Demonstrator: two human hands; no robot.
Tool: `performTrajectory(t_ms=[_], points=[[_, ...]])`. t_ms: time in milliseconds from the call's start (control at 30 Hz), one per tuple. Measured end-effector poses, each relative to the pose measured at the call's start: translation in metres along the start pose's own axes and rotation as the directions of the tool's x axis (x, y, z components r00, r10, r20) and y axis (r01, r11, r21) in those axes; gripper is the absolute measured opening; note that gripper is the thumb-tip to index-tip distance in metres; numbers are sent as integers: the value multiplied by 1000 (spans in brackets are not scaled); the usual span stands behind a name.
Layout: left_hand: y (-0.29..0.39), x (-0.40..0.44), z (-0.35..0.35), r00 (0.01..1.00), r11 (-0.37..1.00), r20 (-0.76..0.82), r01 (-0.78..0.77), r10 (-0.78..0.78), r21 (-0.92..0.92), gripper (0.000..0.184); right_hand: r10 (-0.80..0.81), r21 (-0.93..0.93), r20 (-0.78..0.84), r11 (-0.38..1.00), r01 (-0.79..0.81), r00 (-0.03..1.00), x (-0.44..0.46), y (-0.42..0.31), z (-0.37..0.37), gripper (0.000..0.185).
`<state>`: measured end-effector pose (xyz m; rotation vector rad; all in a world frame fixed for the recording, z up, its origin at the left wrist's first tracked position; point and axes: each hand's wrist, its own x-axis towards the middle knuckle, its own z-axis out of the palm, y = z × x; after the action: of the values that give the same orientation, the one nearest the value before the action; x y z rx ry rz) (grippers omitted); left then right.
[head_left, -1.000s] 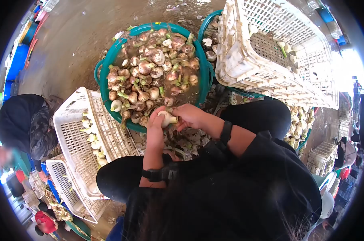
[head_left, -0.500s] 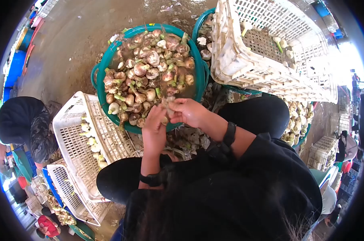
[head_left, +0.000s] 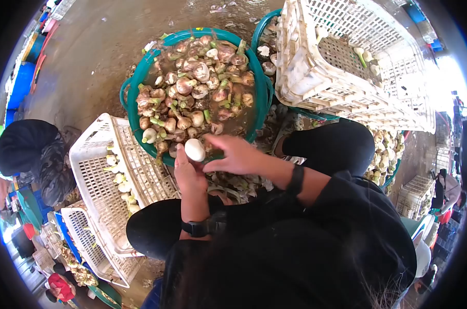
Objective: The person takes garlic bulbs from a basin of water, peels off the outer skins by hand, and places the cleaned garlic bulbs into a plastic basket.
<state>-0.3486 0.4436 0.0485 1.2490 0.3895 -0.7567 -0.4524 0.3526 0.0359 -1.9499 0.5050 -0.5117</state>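
A smooth white garlic bulb [head_left: 195, 150] rests in my left hand [head_left: 188, 176], whose fingers and thumb are closed round its lower side. Just right of it is my right hand [head_left: 237, 155], thumb and fingers spread apart on either side of the bulb; it grips nothing. Both hands are over the near edge of a green tub [head_left: 132, 109] of murky water. Many unpeeled garlic bulbs [head_left: 186, 85], brown-skinned with green stem stubs, fill that tub. Scraps of skin [head_left: 238, 183] lie below my hands.
At my left a tilted white crate [head_left: 89, 141] holds several white bulbs [head_left: 124, 186]. Another white crate [head_left: 308, 85] stands on tubs at the upper right. By my right knee is a tub of pale garlic [head_left: 385, 149]. A person in dark clothing [head_left: 30, 149] sits at far left.
My right hand has opened and moved slightly right, away from the bulb. The bulb, mostly covered by my fingers before, now shows bare and white in my left hand.
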Motion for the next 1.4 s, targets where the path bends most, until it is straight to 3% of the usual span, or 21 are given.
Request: performTrajectory(t_ms=[33,100,267,433,500,533,600,633,667,733,767,800,933,1033,1067,1100,1133,1200,1333,1367,1400], points=[[2,1,-5,1000,1000,6,2,-2,3,28,86,213,206,968,-130,975,5,-12,4,46],[23,7,-35,997,978,8,-79,82,-191,28,216,-12,586,966,-258,781,4,-3,5,40],[100,-15,-66,932,661,-362,-263,-14,-703,65,377,-477,315,856,-198,871,17,91,29,33],[4,17,-37,976,986,-188,87,-113,-144,49,422,-790,253,610,-66,870,31,154,85,29],[-13,10,-19,939,973,-255,226,-230,-47,51,506,-472,274,812,-344,818,40,121,58,27],[-18,5,-10,944,970,-254,234,-210,69,50,505,-480,283,811,-335,816,40,109,52,27],[-28,11,-8,945,954,-260,245,-196,173,51,612,330,339,634,-699,715,32,82,46,22],[-40,20,-12,995,982,-91,55,-39,181,48,614,322,347,631,-705,709,30,59,37,22],[-46,25,-13,988,978,84,-141,129,156,46,534,352,362,680,-643,764,32,34,25,20],[-29,23,-10,995,971,58,-87,75,221,42,452,385,370,721,-576,812,33,19,13,18],[-18,20,-7,999,957,34,-33,24,288,39,187,12,316,979,-201,930,33,19,9,20],[-12,15,-2,1000,949,11,-24,22,316,32,-96,-364,375,900,242,922,32,19,6,22],[-11,14,-2,996,871,79,-65,30,487,35,-67,-403,559,849,342,826,26,7,2,21],[-14,14,-4,999,859,36,-5,-16,512,33,70,-454,522,867,207,850,23,13,10,22],[-14,14,-5,999,859,38,-5,-17,512,33,365,-163,451,931,-326,815,26,19,10,23],[-14,14,-7,993,893,120,-35,-22,449,33,607,174,480,642,-747,633,26,24,11,24],[-14,14,-7,979,922,202,-60,-21,383,33,609,176,477,641,-747,634,23,27,11,24],[-18,11,-4,969,937,242,-133,54,324,33,603,509,619,182,-841,504,15,32,9,26],[-5,-4,7,949,988,313,-91,49,122,38,548,482,550,407,-776,630,15,15,-4,27],[-4,-1,3,948,988,315,-88,45,125,38,459,221,414,786,-577,786,16,16,-8,26],[1,7,-5,919,877,386,-124,-75,465,41,282,-123,337,959,-255,898,18,16,-11,25]])
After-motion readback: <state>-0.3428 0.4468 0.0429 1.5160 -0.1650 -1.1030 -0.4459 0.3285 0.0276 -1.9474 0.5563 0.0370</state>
